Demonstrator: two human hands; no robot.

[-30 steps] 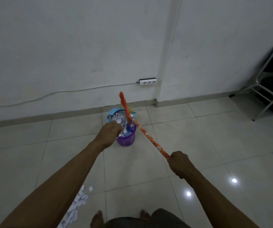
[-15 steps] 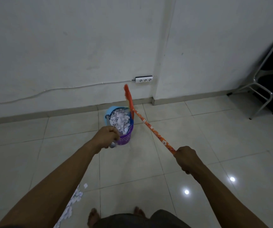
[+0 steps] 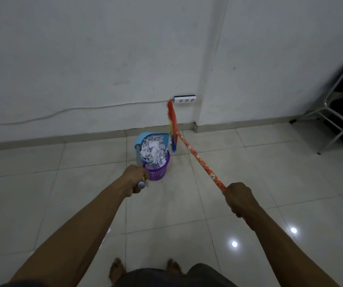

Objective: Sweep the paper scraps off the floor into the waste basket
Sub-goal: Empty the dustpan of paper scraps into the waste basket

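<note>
In the head view, the paper scraps [image 3: 153, 150] are seen heaped in a blue dustpan [image 3: 145, 138] tilted over the purple waste basket [image 3: 158, 172] at 12 o'clock from the feet. They are judged feather-light and easily scattered, so are best moved by the pan's grey handle, which is gripped by the left hand [image 3: 134, 180]. The orange broom [image 3: 200, 160] is gripped at its end by the right hand [image 3: 238, 198], its raised head at 1 o'clock of the basket being the only thing judged near enough to knock it, while the power strip [image 3: 184, 99] and the chair [image 3: 340, 112] at 3 o'clock stand well apart.
</note>
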